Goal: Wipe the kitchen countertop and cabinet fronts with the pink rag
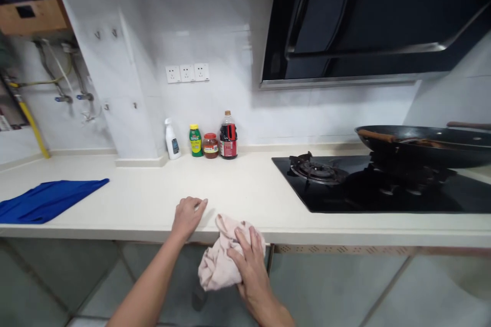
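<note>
A crumpled pale pink cloth (222, 263) hangs in my right hand (253, 271) at the front edge of the white countertop (149, 199). The fingers of that hand press over the cloth's right side, and its upper part reaches over the counter edge. To the left, my left hand (187, 217) is above the counter near its front edge, apart from the cloth. Its fingers are curled in with the thumb alongside; whether anything small is inside them is hidden.
Along the wall stand a white spray bottle (172, 140), a green bottle with yellow cap (195, 141), a red-lidded jar (210, 146) and a dark sauce bottle (228, 138). A blue cloth (53, 200) lies left. Rightward, a wok (425, 145) sits on the black gas hob (345, 196) beneath a range hood (368, 20).
</note>
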The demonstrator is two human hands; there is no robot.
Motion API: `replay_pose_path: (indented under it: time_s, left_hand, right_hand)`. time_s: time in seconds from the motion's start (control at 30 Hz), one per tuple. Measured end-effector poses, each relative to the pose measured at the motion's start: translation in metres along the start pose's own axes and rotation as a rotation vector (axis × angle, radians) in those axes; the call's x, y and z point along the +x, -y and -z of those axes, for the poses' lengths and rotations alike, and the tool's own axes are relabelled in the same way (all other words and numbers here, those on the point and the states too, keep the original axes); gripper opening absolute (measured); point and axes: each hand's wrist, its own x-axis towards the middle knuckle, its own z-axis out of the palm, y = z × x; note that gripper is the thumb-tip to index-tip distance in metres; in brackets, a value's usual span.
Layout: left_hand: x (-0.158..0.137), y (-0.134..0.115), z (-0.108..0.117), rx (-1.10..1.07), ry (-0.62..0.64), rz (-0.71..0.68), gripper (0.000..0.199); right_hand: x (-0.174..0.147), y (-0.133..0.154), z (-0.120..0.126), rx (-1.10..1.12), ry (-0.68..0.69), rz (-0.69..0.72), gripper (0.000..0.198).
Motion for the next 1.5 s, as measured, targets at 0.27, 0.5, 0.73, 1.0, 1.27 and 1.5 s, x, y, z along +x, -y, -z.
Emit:
replay_pose_path:
  time_s: [0.27, 0.5, 0.73, 1.0, 1.27, 1.5]
  left_hand:
    - [-0.005, -0.002, 0.000, -0.021, -0.013, 0.027, 0.032]
    - [-0.007, -0.001, -0.003, -0.048, -0.031, 0.042, 0.028]
    - [-0.008, 0.000, -0.003, -0.074, -0.050, 0.063, 0.023]
    - [-0.010, -0.001, -0.004, -0.144, -0.072, 0.063, 0.022]
    - [-0.004, 0.001, -0.004, -0.255, -0.082, 0.134, 0.035]
    - [0.001, 0.011, 0.000, -0.376, -0.060, 0.125, 0.040]
  right_hand:
    - [-0.046, 0.007, -0.009, 0.570, 0.191, -0.164, 0.043]
    - [0.072, 0.025, 0.072, 0.852, 0.416, -0.491, 0.052]
    - [0.131, -0.093, 0.079, 0.189, 0.115, -0.555, 0.068]
    - [0.099, -0.102, 0.063, -0.111, 0.319, -0.512, 0.069]
    - [0.109, -0.045, 0.003, -0.259, 0.503, -0.319, 0.065]
    - [0.091, 0.018, -0.043, -0.249, 0.308, 0.069, 0.072]
